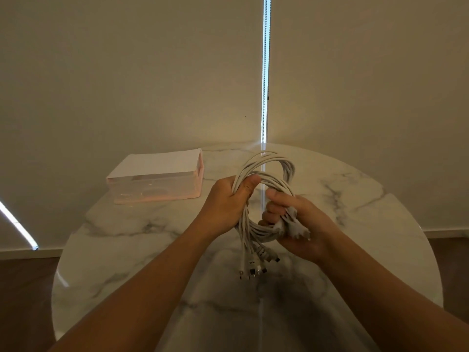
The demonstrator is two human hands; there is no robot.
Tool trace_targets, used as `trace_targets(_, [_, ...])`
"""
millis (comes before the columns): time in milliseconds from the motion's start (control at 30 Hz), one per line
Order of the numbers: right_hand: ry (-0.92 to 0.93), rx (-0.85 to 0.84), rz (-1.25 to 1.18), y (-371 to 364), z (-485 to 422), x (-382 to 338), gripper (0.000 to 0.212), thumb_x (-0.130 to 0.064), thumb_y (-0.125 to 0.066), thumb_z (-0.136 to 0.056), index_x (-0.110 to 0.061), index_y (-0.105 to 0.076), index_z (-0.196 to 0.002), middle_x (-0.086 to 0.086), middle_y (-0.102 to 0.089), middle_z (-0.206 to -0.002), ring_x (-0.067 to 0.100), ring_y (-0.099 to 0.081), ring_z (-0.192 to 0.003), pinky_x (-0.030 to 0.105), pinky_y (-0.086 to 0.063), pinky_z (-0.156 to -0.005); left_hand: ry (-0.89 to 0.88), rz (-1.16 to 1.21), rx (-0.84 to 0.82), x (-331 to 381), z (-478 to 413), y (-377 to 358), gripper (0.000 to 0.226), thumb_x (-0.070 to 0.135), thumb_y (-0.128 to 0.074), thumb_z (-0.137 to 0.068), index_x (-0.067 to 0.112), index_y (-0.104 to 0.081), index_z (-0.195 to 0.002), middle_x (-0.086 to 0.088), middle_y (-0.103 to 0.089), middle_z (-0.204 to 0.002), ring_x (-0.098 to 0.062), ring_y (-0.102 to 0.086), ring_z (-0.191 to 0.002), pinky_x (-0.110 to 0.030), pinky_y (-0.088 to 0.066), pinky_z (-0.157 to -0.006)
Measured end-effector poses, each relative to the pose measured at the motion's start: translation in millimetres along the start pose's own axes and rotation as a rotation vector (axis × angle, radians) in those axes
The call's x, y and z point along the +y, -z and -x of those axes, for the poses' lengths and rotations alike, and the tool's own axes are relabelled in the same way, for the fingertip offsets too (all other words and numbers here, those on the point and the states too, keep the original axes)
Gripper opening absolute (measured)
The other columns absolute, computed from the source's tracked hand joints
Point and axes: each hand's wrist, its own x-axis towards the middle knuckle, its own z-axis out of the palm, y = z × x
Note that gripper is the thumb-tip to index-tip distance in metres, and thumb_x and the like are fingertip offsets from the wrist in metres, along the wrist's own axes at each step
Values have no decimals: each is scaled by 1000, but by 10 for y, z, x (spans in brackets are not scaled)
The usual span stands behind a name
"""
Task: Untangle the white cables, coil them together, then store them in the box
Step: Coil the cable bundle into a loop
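- White cables (275, 166): hanging coiled at frame centre, above the table (142, 252).
- Left hand (225, 199): gripping the coil's left side.
- Right hand (294, 219): clutching its right side.
- Plugs (251, 264): dangling below the coil; print unreadable.
- Box (157, 179): sitting left of centre on the table.

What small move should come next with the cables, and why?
Probably tuck the dangling plug ends into the coil of white cables: the left hand and right hand both grip the loops, yet several ends hang loose below, and the box sits apart on the table.
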Motion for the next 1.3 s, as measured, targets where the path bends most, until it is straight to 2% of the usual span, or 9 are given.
trace_targets(67, [14,14,54,14,-3,13,7,-7,-68,-81,-7,-61,-84,3,-45,-59,13,-45,-51,25,-48,-54,1,-3,-1,19,19,-8,56,65,-44,-79,11,-56,-68,-9,-52,-61,-25,-54,-59,-50,-51,-65])
trace_targets(200, [69,136,272,1,-15,-22,34,2,-66,-84,-3,-62,-117,9,-62,-71,19,-55,-61,35,-51,-66,18,-6,61,34,24,-38,46,62,-45,-82,21,-57,-66,-6,-55,-61,-20,-55,-61,-41,-49,-64])
trace_targets(433, [51,277,578,-22,-83,-33,27,9,-65,-82,1,-63,-107,21,-67,-81,30,-71,-75,45,-59,-81,-27,-123,158,-27,-10,-93,41,50,-51,-92,16,-61,-71,-3,-59,-62,-19,-55,-60,-32,-46,-61])
trace_targets(667, [13,387,505,-44,-126,-21,25,-6,-75,-81,9,-65,-99,20,-68,-76,22,-71,-64,33,-62,-64,-34,-147,256,-61,-19,-134,44,45,-55,-93,5,-63,-76,-4,-56,-61,-9,-46,-54,-13,-38,-51])
trace_targets(833, [-9,515,822,-57,-176,-37,20,-11,-77,-80,5,-66,-86,25,-71,-80,26,-68,-56,35,-60,-55,-133,-180,289,-40,-2,-169,33,41,-58,-92,18,-53,-69,6,-49,-57,-4,-48,-53,-11,-38,-50])
trace_targets(967, [-88,526,1200,-50,-199,-107,27,-23,-75,-80,3,-65,-81,14,-64,-60,25,-68,-52,36,-61,-57,-250,-283,332,-128,-21,-204,29,37,-62,-91,10,-60,-80,0,-56,-64,-8,-48,-52,-13,-40,-51])
trace_targets(1100, [-226,466,1203,-85,-126,-162,29,-22,-75,-84,4,-63,-86,19,-70,-68,28,-71,-56,34,-60,-54,-268,-337,348,-183,11,-256,25,32,-64,-92,8,-61,-84,3,-56,-67,-5,-48,-53,-8,-40,-52])
trace_targets(1233, [-224,440,1187,-78,-118,-177,24,-15,-68,-88,9,-64,-89,28,-71,-82,38,-72,-69,48,-61,-71,-106,-102,253,-88,22,-286,35,38,-61,-92,6,-60,-78,-7,-60,-61,-16,-54,-51,-19,-45,-48])
trace_targets(1300, [-226,421,1228,-74,-113,-190,24,-12,-60,-92,11,-66,-88,26,-71,-78,35,-69,-62,36,-59,-66,38,144,118,-33,28,-268,36,38,-58,-94,10,-57,-72,-9,-55,-54,-24,-53,-46,-29,-46,-46])
